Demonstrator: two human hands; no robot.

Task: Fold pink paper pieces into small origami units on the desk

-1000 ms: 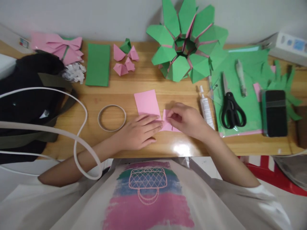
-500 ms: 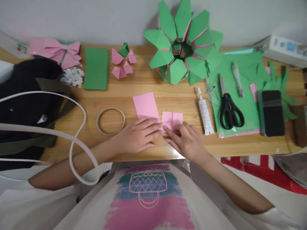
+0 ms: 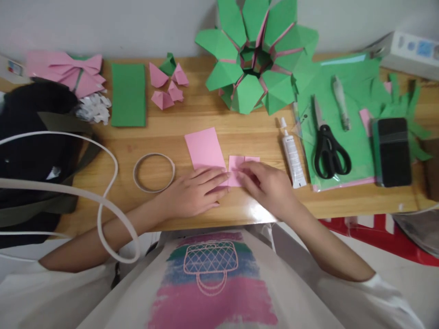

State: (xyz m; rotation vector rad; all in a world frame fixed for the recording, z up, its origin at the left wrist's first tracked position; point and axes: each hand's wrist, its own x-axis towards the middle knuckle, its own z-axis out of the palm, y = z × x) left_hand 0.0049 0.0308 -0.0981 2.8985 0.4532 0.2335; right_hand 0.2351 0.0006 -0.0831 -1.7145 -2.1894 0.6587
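Head view; landmark: the glue tube. The folded paper lies flat on the table, left of the glue tube. My right hand curls over it, thumb and forefinger nearly together; whether they grip an edge, I cannot tell. My left hand rests flat, fingers extended, gripping nothing, over the near edge of the pink sheet, farther left. Judged progress: one seam is formed; the pink sheet appears unfolded. The tube carries printed text, too small to read.
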